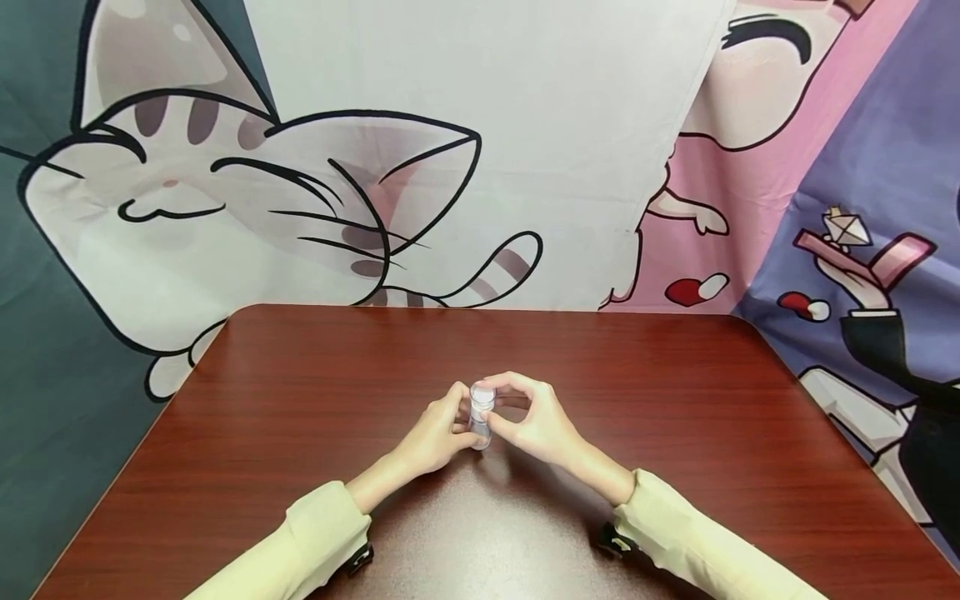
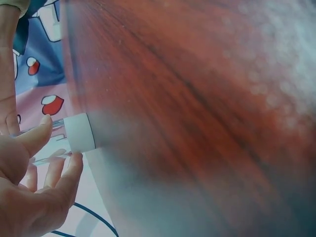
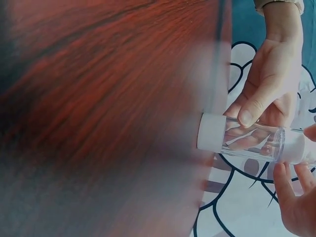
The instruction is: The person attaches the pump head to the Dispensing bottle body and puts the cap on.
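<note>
A small clear bottle (image 1: 482,410) is held between both hands over the table's middle. In the right wrist view its white base (image 3: 212,132), see-through body (image 3: 256,140) and white collar (image 3: 295,146) show, with a clear part beyond the collar cut by the frame edge. My left hand (image 1: 433,432) grips the lower body, thumb on the near side. Thumb and fingers of my right hand (image 1: 542,421) pinch the upper end. The left wrist view shows the white base (image 2: 80,132) beyond the left fingertips; whether it touches the table cannot be told.
A reddish-brown wooden table (image 1: 300,358) spreads around the hands, bright with glare at its near side. Behind it hangs a cloth (image 1: 570,100) printed with a cartoon cat and figures. Dark bands with devices (image 1: 618,540) sit at the cuffs.
</note>
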A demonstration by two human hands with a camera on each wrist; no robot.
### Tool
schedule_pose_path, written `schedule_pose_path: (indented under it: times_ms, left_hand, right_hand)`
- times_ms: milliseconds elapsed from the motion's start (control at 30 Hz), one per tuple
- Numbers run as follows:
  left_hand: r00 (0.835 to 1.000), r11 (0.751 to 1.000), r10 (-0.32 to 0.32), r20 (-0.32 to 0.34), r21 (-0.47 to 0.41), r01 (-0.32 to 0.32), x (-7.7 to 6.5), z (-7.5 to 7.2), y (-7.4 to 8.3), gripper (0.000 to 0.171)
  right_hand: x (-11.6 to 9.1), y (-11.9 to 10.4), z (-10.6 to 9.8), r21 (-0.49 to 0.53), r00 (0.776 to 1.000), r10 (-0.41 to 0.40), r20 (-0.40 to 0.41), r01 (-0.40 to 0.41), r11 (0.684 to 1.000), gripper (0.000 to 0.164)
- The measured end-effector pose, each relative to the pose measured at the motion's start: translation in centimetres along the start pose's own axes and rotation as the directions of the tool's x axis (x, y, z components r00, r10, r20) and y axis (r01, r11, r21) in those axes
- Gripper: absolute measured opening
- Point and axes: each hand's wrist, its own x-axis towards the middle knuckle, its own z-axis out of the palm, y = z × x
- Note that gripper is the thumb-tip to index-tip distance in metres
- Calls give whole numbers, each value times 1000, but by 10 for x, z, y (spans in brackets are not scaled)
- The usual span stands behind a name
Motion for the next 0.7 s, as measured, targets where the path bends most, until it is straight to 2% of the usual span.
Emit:
schedule_pose_path:
  times_ms: [267, 700]
  left_hand:
    - [1000, 1000, 3, 10, -16, -3, 0, 0, 0, 38]
    - [1000, 1000, 2, 7, -25, -1, 1, 0, -1, 39]
  right_hand:
    - [0, -1, -1, 6, 1000, 27, 5, -27, 1000, 32]
    - [0, 0, -1, -11, 1000, 16, 2, -16, 1000, 31]
